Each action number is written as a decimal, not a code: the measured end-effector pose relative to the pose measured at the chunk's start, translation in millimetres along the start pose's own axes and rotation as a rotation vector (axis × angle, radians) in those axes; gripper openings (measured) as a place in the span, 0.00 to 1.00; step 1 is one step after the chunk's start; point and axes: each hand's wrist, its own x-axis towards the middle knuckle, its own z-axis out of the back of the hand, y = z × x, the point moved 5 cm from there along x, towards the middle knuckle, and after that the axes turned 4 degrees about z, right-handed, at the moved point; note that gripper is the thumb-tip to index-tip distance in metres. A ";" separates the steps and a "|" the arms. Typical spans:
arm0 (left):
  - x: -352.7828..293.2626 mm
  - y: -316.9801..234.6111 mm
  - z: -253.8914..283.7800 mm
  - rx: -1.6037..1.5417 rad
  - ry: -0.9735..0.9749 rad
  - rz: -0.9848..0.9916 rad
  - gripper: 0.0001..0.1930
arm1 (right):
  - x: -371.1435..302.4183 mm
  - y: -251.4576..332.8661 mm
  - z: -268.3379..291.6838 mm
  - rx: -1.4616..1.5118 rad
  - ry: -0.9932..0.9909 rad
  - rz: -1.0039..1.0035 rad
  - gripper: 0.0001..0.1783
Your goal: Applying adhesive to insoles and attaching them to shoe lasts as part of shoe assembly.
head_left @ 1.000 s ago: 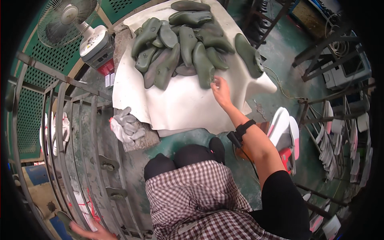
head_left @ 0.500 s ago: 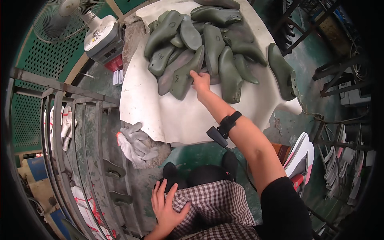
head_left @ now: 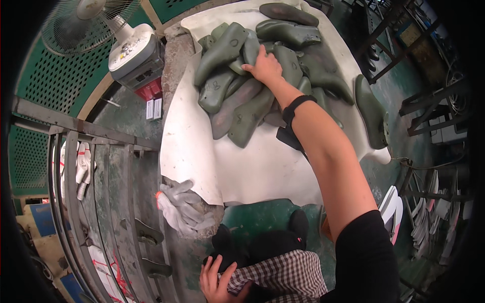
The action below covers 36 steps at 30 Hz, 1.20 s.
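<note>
Dark green shoe lasts (head_left: pixel 220 53) lie heaped on a white sheet (head_left: pixel 257 174). Over the middle of the heap reaches my right hand (head_left: pixel 265 67), its thumb and index finger apart. It is at the lower end of an upright-lying shoe last (head_left: pixel 251 48); I see no grip on it. Just below that hand, another shoe last (head_left: pixel 250 117) slants toward me. My left hand (head_left: pixel 217 280) rests with spread fingers on my knee, beside the checkered cloth (head_left: pixel 283 272) over my lap, and holds nothing.
A single shoe last (head_left: pixel 372 111) lies at the sheet's right edge. Grey work gloves (head_left: pixel 184 209) sit at its near left corner. A metal rack (head_left: pixel 76 202) stands at left, a fan (head_left: pixel 91 22) behind it. More racks (head_left: pixel 429 111) line the right side.
My right hand has left the slanted shoe last and moved farther into the heap. The view has shifted, so the sheet appears lower and more to the right. My left hand stays on my knee.
</note>
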 end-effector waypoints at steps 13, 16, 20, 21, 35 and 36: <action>-8.8 8.0 -5.5 -0.104 -0.063 0.023 0.22 | -111.3 -40.4 119.4 1.170 0.393 -0.127 0.37; -3.8 8.2 -11.3 -0.176 -0.003 -0.006 0.15 | -232.8 -34.2 200.6 1.093 0.307 0.127 0.58; 26.1 23.5 -1.6 -0.651 -0.029 -0.023 0.20 | -356.2 -15.4 274.4 0.666 0.367 0.513 0.65; 29.9 19.1 10.4 -0.895 0.018 0.048 0.24 | -389.4 -3.5 292.5 0.494 0.394 0.641 0.65; -92.0 -34.5 -66.7 -1.235 0.544 0.234 0.36 | -544.7 -69.0 370.8 0.404 -0.383 0.593 0.44; -96.8 -32.7 -62.9 -1.292 0.435 0.244 0.35 | -555.3 -125.3 368.9 0.342 -0.491 0.402 0.41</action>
